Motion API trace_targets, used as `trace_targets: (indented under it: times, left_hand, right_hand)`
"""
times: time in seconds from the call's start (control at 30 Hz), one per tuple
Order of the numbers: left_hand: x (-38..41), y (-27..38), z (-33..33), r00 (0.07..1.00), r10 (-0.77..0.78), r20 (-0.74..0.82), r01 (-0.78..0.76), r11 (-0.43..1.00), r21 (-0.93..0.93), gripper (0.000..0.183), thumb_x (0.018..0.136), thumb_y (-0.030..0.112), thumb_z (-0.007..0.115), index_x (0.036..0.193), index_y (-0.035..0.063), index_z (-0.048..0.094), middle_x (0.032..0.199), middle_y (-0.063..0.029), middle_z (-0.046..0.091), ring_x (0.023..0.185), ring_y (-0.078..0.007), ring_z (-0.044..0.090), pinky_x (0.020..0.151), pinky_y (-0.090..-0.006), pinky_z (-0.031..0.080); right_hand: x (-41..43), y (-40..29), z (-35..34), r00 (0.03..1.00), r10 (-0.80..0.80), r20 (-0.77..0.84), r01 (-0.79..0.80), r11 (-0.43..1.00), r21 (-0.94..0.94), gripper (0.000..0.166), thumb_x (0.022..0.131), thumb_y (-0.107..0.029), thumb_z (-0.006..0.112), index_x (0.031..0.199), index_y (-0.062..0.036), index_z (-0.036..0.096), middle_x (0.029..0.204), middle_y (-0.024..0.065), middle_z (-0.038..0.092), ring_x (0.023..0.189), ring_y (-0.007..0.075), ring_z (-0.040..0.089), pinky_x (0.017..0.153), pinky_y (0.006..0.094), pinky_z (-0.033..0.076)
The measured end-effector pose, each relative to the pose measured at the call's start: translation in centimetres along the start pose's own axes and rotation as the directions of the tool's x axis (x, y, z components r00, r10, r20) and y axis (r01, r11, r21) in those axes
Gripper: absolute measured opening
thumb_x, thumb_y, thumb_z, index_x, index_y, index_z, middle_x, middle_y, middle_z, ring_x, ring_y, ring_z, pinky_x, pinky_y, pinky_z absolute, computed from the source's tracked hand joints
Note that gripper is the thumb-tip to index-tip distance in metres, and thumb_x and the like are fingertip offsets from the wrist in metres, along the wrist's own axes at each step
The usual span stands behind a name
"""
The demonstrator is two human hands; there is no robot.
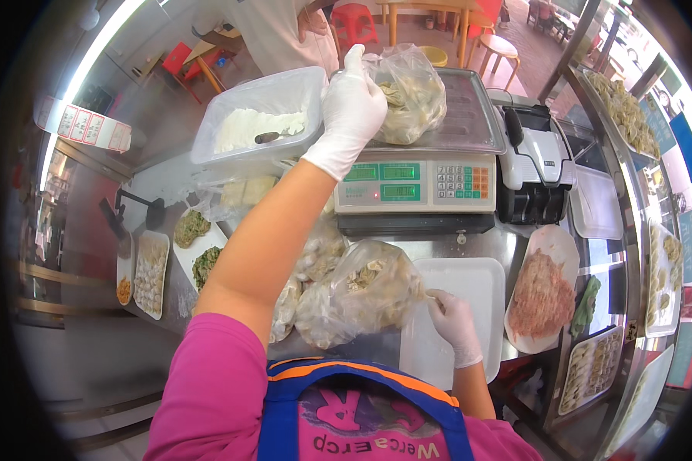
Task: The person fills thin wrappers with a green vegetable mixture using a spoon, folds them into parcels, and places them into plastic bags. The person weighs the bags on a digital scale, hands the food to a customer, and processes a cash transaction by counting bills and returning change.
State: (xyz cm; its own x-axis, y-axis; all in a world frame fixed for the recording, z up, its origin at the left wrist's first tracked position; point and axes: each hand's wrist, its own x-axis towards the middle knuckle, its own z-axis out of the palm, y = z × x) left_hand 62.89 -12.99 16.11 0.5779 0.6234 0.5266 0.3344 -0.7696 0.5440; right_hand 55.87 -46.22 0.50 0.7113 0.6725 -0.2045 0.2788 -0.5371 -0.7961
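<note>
My left hand [354,109], in a white glove, reaches far forward over the scale with its thumb raised. It grips the left side of a clear plastic bag of folded dough pieces [414,106], which rests on the metal pan of the digital price scale [415,184]. Its fingertips are hidden. My gloved right hand [454,322] is lower, above a white plastic tray [467,274]. Thumb and finger pinch the right edge of a second dough-filled plastic bag [375,285]. More filled bags [320,253] lie behind and left of that one, partly covered by my left arm.
A plastic tub of white powder [259,127] stands left of the scale, a banknote counter [536,155] right of it. Minced meat [542,294] fills a tray at right. Green filling [207,265] and a dumpling tray [151,274] sit left. Across the counter stands a person [282,34].
</note>
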Motion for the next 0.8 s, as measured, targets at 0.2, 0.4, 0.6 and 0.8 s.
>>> trace_targets:
  times: [0.2, 0.4, 0.6, 0.8]
  left_hand:
    - [4.0, -1.6, 1.9, 0.820, -0.540, 0.190, 0.411, 0.325, -0.852, 0.035, 0.082, 0.004, 0.045, 0.118, 0.0013, 0.046, 0.091, -0.0165, 0.065, 0.069, -0.0210, 0.063, 0.053, -0.0309, 0.048]
    - [6.2, 1.7, 4.3, 0.818, -0.517, 0.253, 0.572, 0.682, -0.456, 0.037, 0.089, 0.024, 0.050, 0.115, -0.0025, 0.048, 0.095, -0.0142, 0.062, 0.079, -0.0228, 0.063, 0.064, -0.0345, 0.050]
    - [8.9, 1.3, 4.3, 0.887, -0.311, 0.341, 0.381, 0.911, -0.160, 0.043, 0.082, 0.012, 0.059, 0.121, 0.0015, 0.047, 0.100, -0.0181, 0.061, 0.089, -0.0268, 0.061, 0.074, -0.0350, 0.050]
    - [4.8, 3.2, -5.2, 0.930, -0.250, 0.268, 0.357, 0.447, -0.820, 0.032, 0.077, -0.004, 0.060, 0.107, -0.0003, 0.050, 0.087, -0.0138, 0.060, 0.066, -0.0197, 0.060, 0.056, -0.0291, 0.049]
  right_hand:
    - [-1.1, 0.7, 0.2, 0.999, -0.002, -0.050, 0.006, 0.997, 0.076, 0.022, 0.082, -0.013, 0.061, 0.101, -0.0039, 0.066, 0.079, 0.0159, 0.064, 0.067, 0.0265, 0.061, 0.063, 0.0338, 0.049]
    - [-2.6, 1.6, 0.3, 0.997, -0.020, -0.073, 0.022, 0.999, 0.032, 0.022, 0.081, -0.013, 0.061, 0.101, -0.0037, 0.066, 0.079, 0.0157, 0.064, 0.068, 0.0270, 0.062, 0.063, 0.0337, 0.048]
    - [-4.4, 0.2, -0.6, 0.997, 0.021, -0.076, -0.022, 1.000, -0.012, 0.022, 0.081, -0.012, 0.061, 0.101, -0.0043, 0.066, 0.077, 0.0157, 0.063, 0.065, 0.0260, 0.062, 0.062, 0.0330, 0.048]
    - [-5.2, 0.5, 0.0, 0.992, -0.037, -0.119, 0.046, 0.997, 0.069, 0.020, 0.083, -0.009, 0.058, 0.100, -0.0010, 0.066, 0.070, 0.0083, 0.062, 0.058, 0.0134, 0.055, 0.057, 0.0257, 0.044]
